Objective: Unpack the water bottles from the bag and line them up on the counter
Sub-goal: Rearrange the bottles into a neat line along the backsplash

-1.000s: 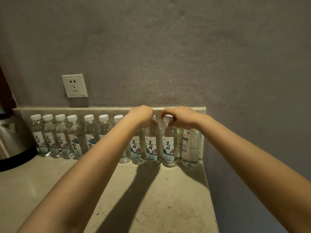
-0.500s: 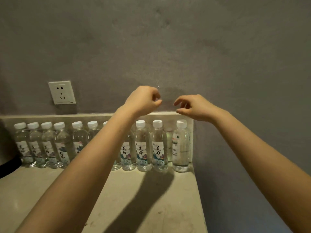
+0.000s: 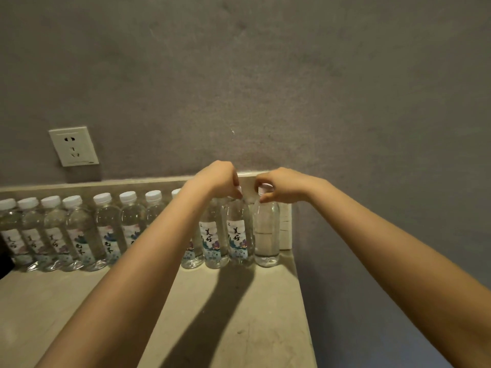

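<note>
Several small clear water bottles with white caps stand in a row along the back of the beige counter (image 3: 239,314), against its low backsplash. My left hand (image 3: 221,180) is closed on the cap of the second bottle from the right (image 3: 239,235), which carries a printed label. My right hand (image 3: 281,185) pinches the cap of the rightmost bottle (image 3: 266,235), whose label faces away. Both bottles stand upright on the counter. My left forearm hides parts of the bottles in the middle of the row. No bag is in view.
A white wall socket (image 3: 73,146) sits on the grey wall above the row's left part. The counter ends at its right edge (image 3: 305,301) just beside the last bottle, with a drop beyond. A dark object (image 3: 4,258) shows at the far left edge.
Both hands, lifted off the bottles half a second ago, have come back down onto the caps of the two rightmost bottles. The row of bottles has not shifted.
</note>
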`<action>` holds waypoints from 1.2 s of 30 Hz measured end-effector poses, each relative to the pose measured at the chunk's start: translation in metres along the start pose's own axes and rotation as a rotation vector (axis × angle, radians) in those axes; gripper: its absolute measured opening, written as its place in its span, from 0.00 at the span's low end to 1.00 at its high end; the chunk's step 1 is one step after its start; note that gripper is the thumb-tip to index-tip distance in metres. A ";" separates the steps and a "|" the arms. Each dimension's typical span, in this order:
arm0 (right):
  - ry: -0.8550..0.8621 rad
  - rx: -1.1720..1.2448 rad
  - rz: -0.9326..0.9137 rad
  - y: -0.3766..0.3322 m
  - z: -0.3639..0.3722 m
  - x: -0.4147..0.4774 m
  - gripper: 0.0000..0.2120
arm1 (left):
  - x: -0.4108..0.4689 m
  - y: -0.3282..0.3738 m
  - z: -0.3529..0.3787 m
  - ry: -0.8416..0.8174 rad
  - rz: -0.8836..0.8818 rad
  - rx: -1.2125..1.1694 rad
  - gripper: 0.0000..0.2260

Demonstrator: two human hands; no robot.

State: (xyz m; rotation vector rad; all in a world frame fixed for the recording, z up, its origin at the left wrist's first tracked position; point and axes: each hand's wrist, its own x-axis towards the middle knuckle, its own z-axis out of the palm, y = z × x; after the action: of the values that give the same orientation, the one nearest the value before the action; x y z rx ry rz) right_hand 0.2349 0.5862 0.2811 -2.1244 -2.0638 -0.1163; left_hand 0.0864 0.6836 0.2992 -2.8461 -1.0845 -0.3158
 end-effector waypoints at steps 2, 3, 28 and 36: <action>0.004 0.051 -0.017 0.001 0.001 0.001 0.13 | 0.000 -0.001 0.001 0.004 0.006 -0.012 0.13; 0.007 0.077 -0.018 0.002 0.002 0.001 0.12 | 0.000 -0.002 0.001 0.003 0.007 -0.018 0.13; 0.038 0.104 -0.064 0.006 0.004 0.006 0.17 | -0.003 -0.004 0.008 0.033 -0.021 -0.099 0.13; 0.009 0.132 -0.094 0.009 0.002 0.005 0.17 | -0.003 -0.003 0.008 0.045 -0.030 -0.093 0.12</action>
State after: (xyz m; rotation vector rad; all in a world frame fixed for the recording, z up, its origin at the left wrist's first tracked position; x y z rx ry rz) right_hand 0.2442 0.5910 0.2789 -1.9478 -2.1048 -0.0021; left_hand 0.0830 0.6849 0.2910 -2.8903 -1.1342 -0.4411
